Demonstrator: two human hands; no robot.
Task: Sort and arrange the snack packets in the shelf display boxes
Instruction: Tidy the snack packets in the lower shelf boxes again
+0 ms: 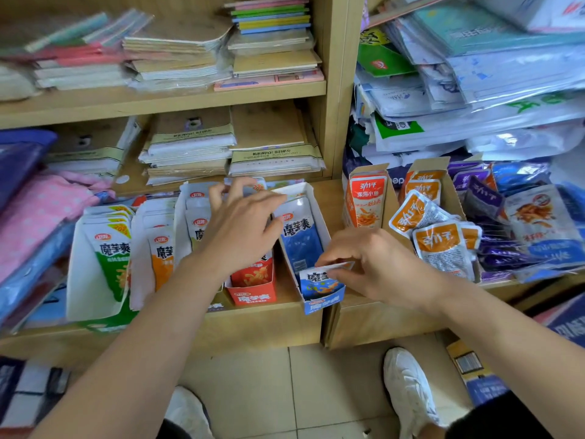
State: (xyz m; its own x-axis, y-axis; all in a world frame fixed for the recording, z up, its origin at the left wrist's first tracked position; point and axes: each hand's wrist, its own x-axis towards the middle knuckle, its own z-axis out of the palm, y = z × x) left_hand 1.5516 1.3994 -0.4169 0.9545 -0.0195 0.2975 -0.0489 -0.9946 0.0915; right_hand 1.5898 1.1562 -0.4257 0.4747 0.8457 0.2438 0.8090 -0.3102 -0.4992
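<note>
Standing on pale floor tiles [253,391] in white trainers [408,391], the person reaches both arms to the lower wooden shelf [269,324]. At its front edge the right hand [376,264] pinches the top edge of a blue-and-white snack packet [316,282] between thumb and fingertips. The packet stands upright at the front of a narrow blue cardboard display box [321,305], with more blue packets lying behind it in the same box.

Just to the left, a red cardboard display box [253,296] holds red packets. The left hand [240,229] hovers over its rear part, fingers crooked toward the packet tops; I cannot tell whether they grip one. Further left stand orange-and-white packets [161,255] and green-and-white packets [110,258] in white boxes.

On the shelf section to the right, loose orange foil packets [440,245] and purple packets [481,198] lie jumbled beside an upright orange carton [364,201]. Stacks of paper notebooks [190,144] sit behind.

The step in hand looks like seating the blue packet as the front facing of its box. The next move probably calls for pressing it down behind the box's low front lip and releasing the pinch without tipping it, while the left hand squares the neighbouring row. The jumble on the right appears unsorted.
</note>
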